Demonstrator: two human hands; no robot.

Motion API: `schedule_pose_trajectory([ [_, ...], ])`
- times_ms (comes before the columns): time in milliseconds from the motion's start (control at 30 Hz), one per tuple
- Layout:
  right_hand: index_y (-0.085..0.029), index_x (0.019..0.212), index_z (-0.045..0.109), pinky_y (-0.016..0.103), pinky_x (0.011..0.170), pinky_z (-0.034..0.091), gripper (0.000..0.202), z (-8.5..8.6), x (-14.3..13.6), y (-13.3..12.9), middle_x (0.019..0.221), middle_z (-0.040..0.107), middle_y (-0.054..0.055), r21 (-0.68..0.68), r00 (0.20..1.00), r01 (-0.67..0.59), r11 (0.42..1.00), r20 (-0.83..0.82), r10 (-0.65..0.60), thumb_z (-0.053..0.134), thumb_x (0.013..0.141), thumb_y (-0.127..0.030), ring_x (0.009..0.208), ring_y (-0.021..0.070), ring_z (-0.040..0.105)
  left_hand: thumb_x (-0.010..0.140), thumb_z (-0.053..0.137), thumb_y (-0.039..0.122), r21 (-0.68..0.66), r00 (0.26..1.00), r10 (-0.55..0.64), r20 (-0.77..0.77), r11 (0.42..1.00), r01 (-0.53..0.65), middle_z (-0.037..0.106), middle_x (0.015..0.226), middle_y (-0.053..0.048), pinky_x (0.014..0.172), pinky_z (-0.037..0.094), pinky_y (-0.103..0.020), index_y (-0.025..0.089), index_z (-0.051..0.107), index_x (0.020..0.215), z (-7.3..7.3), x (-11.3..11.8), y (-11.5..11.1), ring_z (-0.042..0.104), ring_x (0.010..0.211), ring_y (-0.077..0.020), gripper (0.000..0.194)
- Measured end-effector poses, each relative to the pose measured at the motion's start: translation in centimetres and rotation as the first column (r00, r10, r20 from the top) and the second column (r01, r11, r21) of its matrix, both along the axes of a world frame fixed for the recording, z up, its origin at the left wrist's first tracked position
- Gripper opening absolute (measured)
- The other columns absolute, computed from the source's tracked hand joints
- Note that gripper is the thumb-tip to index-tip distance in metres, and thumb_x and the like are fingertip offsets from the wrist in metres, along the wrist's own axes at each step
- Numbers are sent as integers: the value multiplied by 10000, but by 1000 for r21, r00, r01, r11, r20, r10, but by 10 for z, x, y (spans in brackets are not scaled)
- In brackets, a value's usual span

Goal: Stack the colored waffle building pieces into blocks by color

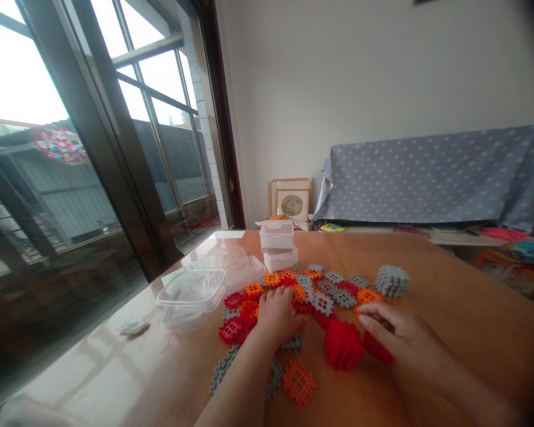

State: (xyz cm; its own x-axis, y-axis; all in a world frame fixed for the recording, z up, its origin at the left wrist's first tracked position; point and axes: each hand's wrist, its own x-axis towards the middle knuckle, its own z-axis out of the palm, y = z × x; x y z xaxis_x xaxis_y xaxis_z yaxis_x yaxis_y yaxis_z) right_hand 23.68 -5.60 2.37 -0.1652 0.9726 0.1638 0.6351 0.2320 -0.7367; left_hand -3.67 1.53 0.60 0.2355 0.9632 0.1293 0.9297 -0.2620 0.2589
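Observation:
Notched plastic squares in red, orange and grey lie in a loose pile across the middle of the table. My left hand rests over the pile's left part, palm down, its fingers bent over the pieces and its thumb apart; what lies under the palm is hidden. A red stack stands between my hands. Beside it, my right hand has thumb and forefinger apart, close to an orange piece. More red pieces show just below its thumb. One orange square lies flat nearer me.
A grey stack stands at the right on the brown table. Two white boxes are piled at the back. Clear plastic containers and a small crumpled packet lie at the left, near the window.

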Motion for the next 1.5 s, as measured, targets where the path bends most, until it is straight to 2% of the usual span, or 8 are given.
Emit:
schedule_pose_trajectory([
  [267,-273,1092,664,299,747,530,346,-5,2,2,956,764,8,-11,1000,-14,1000,20,14,471,974,-535,855,223,707,871,551,362,55,995,75,65,995,-79,680,1177,-79,982,432,-407,280,654,1109,-6,3,6,591,1117,-294,271],
  [467,-288,1110,672,317,793,542,338,-6,5,3,1003,764,10,-3,1000,-5,1000,27,5,498,958,-534,912,238,706,914,526,410,121,903,61,425,985,-124,716,1082,-56,874,465,-301,236,688,1090,-8,-8,17,635,996,-220,296],
  [633,-269,1095,696,343,815,555,354,-8,6,5,991,771,32,16,1000,-17,1000,9,17,516,939,-531,896,253,709,992,356,512,110,797,-35,603,993,-39,700,859,-26,703,436,-251,187,684,922,2,-21,22,617,789,-170,467],
  [767,-272,1100,669,338,814,552,360,-8,5,3,997,764,31,-8,1000,-10,1000,20,10,492,955,-550,908,251,711,1008,326,424,124,837,149,527,960,-250,708,925,-49,785,435,-291,206,658,927,10,-32,19,627,880,-201,405],
  [933,-277,1105,656,338,796,552,353,-8,5,2,1004,767,31,-25,1000,-2,1000,22,3,491,955,-551,912,255,713,933,447,404,44,880,436,190,892,-451,669,1243,-121,950,411,-506,255,644,1136,7,-38,13,570,1163,-360,320],
  [1167,-286,1105,667,342,792,559,343,-7,5,3,986,777,24,-15,1000,-15,1000,27,15,496,950,-539,897,257,721,929,438,392,60,915,398,66,914,-402,659,1275,-128,952,427,-516,238,658,1125,-2,-31,12,561,1177,-373,332],
  [1367,-277,1101,672,323,813,554,360,-7,4,3,1006,773,30,-4,999,-30,1000,33,30,471,968,-545,913,248,720,935,427,274,9,901,313,300,944,-331,732,1127,-52,878,464,-323,266,646,1111,1,-38,19,653,1054,-239,281],
  [1500,-283,1118,670,304,777,548,363,-6,4,3,985,772,14,0,999,-27,1000,25,27,466,971,-545,886,235,718,939,405,243,1,884,351,307,929,-370,731,1117,-71,879,459,-307,245,617,1125,1,-44,22,660,1052,-228,283],
])
